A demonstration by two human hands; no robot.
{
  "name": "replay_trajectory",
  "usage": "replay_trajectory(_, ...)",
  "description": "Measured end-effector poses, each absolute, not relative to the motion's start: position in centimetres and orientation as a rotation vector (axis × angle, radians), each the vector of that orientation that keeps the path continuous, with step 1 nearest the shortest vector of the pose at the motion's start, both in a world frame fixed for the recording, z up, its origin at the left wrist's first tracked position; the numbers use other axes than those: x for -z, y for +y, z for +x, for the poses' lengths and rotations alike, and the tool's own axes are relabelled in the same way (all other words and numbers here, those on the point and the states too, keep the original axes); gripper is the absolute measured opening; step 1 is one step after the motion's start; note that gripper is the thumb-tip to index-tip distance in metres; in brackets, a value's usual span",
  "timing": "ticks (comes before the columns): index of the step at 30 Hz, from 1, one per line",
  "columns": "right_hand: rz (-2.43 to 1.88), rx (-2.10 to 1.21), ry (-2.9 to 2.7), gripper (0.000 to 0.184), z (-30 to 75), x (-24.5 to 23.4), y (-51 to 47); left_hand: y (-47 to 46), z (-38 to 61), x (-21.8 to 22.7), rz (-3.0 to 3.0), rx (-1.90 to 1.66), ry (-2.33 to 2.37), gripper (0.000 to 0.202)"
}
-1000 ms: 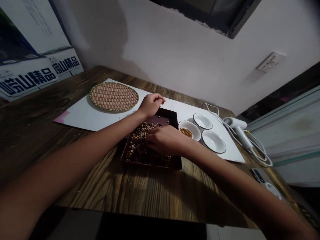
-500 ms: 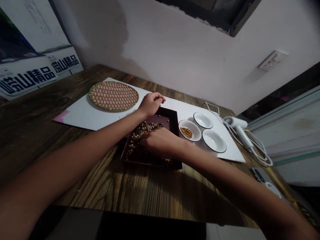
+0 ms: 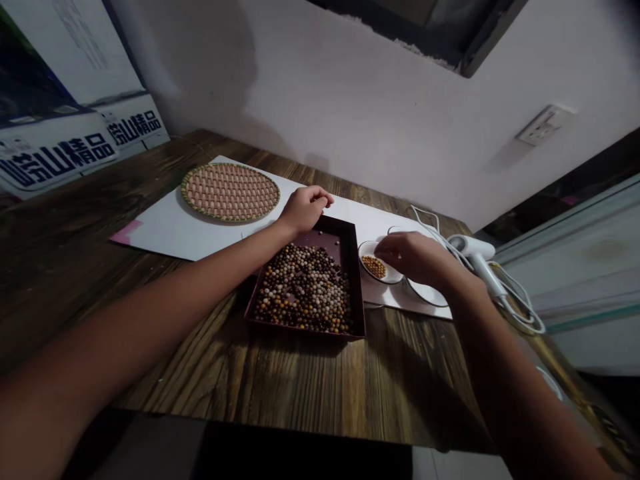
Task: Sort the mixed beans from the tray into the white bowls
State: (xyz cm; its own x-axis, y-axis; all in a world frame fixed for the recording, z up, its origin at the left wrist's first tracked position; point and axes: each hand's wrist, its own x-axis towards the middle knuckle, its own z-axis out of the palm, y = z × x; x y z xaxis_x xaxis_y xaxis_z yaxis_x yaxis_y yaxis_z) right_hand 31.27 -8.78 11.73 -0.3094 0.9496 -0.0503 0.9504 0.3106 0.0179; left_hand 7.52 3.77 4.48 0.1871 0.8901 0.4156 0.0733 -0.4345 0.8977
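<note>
The dark maroon box (image 3: 360, 293) holds many small round beads (image 3: 305, 287) in brown, cream and yellow. My left hand (image 3: 306, 208) rests by the box's far left corner, its fingers loosely bent and apart, with nothing seen in them. Over the right side of a white bowl (image 3: 399, 275) hovers my right hand (image 3: 415, 255), fingertips pinched together; whatever they hold is too small or hidden to make out. Yellow beads (image 3: 373, 267) lie in that bowl. Two more white bowls, one behind (image 3: 395, 230) and one to the right (image 3: 425, 292), are partly covered by my right hand.
A woven oval tray (image 3: 230, 192) lies on the white board (image 3: 165, 223) to the left. Beyond the bowls is a white hair dryer (image 3: 480, 257) with its cord. Printed boxes (image 3: 55, 157) stand at the far left, and a wall runs behind the wooden table (image 3: 280, 380).
My right hand has moved out of the bead box, rightward to the bowl of yellow beads. The beads under it now show. My left hand has stayed in place.
</note>
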Motion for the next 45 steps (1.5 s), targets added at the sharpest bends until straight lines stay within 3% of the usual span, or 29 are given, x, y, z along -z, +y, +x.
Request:
replay_trajectory(3,1.855,-0.047,2.359,0.025,32.6,-10.7,-8.6,3.8,7.5,-4.4,1.702,-1.340,0.922,0.017)
replay_trajectory(7,1.851,-0.200,2.569,0.032,28.6,-11.2,-10.3,3.7,7.5,-4.5,1.693,-1.344,0.916,0.017)
replay_trajectory(12,1.165,0.271,2.874,0.022,20.8,-11.1,-12.4,3.4,7.4,-4.6,1.669,-1.321,0.945,0.015)
replay_trajectory(17,0.906,0.111,2.799,0.025,18.1,-9.6,-12.0,3.2,7.4,-4.7,1.647,-1.327,0.949,0.015)
replay_trajectory(30,0.888,-0.087,2.689,0.027,17.6,-9.0,-11.6,3.5,7.5,-4.5,1.670,-1.340,0.919,0.016)
replay_trajectory(37,1.055,0.296,2.748,0.025,17.7,-9.4,-11.3,3.6,7.4,-4.3,1.680,-1.333,0.917,0.016)
replay_trajectory(40,1.043,0.468,2.738,0.015,17.3,-9.4,-11.3,3.7,7.4,-4.1,1.684,-1.336,0.913,0.017)
replay_trajectory(45,0.949,0.492,2.775,0.015,16.6,-8.9,-11.3,3.8,7.4,-4.1,1.694,-1.342,0.914,0.018)
